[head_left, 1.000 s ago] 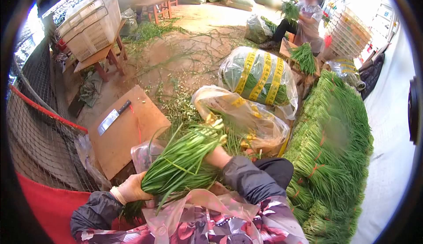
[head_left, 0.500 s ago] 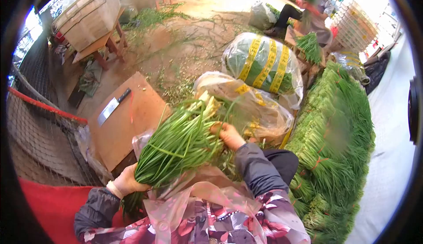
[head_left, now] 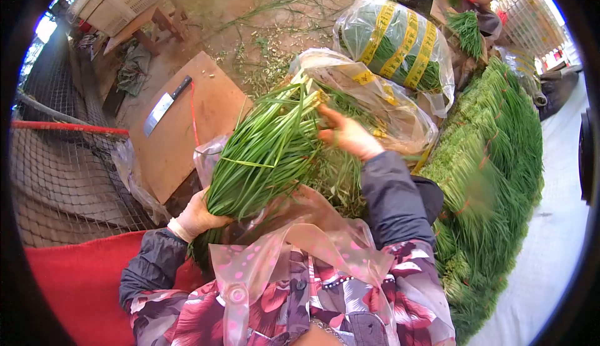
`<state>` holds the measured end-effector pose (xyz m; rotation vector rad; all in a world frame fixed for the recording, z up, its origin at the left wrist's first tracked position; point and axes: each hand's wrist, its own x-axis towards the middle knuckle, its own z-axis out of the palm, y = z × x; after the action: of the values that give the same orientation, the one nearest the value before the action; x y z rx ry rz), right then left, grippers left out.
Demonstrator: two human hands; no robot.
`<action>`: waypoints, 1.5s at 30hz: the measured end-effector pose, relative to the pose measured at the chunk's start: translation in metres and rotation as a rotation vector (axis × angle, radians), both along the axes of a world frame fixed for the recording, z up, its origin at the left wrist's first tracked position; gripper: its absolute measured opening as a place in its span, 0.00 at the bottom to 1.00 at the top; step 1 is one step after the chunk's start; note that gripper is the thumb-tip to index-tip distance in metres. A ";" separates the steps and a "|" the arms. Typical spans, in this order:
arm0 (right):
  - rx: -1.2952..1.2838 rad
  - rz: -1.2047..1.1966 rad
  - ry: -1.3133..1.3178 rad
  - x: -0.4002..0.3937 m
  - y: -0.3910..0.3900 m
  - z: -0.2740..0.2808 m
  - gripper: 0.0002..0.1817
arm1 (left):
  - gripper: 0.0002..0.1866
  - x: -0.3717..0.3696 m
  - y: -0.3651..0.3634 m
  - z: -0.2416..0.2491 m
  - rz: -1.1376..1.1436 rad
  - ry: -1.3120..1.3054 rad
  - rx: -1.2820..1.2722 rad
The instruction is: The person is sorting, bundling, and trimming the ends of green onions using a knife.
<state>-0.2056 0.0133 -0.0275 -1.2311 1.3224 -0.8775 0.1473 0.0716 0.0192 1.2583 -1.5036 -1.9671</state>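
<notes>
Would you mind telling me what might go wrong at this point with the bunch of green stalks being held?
1. The left hand grips only the base of the bunch of green stalks, and the right hand lies open on the fanned tips, so loose stalks may slip out.
2. The cleaver lies uncovered on the wooden board just beside the bunch; a reach that way could meet the blade.
3. The plastic bag lies right behind the tips and could snag them.

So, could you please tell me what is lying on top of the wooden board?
A cleaver lies on the wooden board near its far edge, with a thin red strand beside it. The board's near corner is covered by clear plastic and the green stalks.
</notes>
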 end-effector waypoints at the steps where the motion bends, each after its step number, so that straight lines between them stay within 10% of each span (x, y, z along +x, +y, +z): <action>1: 0.066 0.073 -0.117 0.016 -0.007 -0.002 0.29 | 0.32 -0.001 0.000 0.000 -0.002 -0.001 0.002; 6: 0.385 -0.044 -0.646 0.011 -0.020 -0.070 0.16 | 0.33 0.009 -0.004 0.000 -0.065 -0.213 -0.241; 11: 0.008 -0.571 -1.091 -0.059 -0.012 -0.037 0.18 | 0.30 0.016 -0.004 0.018 -0.036 -0.382 -0.321; 17: -0.496 -0.577 -1.059 -0.190 -0.005 -0.007 0.21 | 0.24 0.034 0.001 0.013 -0.066 -0.748 -0.675; 20: 0.199 -0.310 -0.107 -0.076 -0.004 0.070 0.17 | 0.26 0.026 0.004 0.019 -0.089 -0.840 -0.777; 24: -0.028 0.277 0.529 0.010 0.000 0.034 0.32 | 0.30 0.016 0.010 0.018 -0.187 -0.963 -0.956; 27: -0.020 0.007 0.222 0.040 -0.008 -0.084 0.25 | 0.34 0.013 0.015 0.025 -0.333 -1.085 -1.000; 33: 0.256 -0.554 -0.230 -0.096 -0.010 -0.055 0.15 | 0.36 0.028 0.025 0.014 -0.404 -1.152 -1.094; 38: 0.306 0.499 0.353 0.012 0.016 0.009 0.32 | 0.33 0.015 0.026 0.007 -0.499 -1.246 -1.275; 39: 0.302 0.542 0.583 0.041 0.029 0.016 0.34 | 0.33 0.016 0.028 0.005 -0.500 -1.249 -1.260; 45: 0.524 0.085 -0.158 0.042 0.044 -0.036 0.19 | 0.34 0.018 0.037 -0.001 -0.533 -1.275 -1.271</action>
<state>-0.1631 0.0577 -0.0634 -0.7840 1.2574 -0.5074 0.1650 0.1091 0.0181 1.4251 -3.0126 0.2750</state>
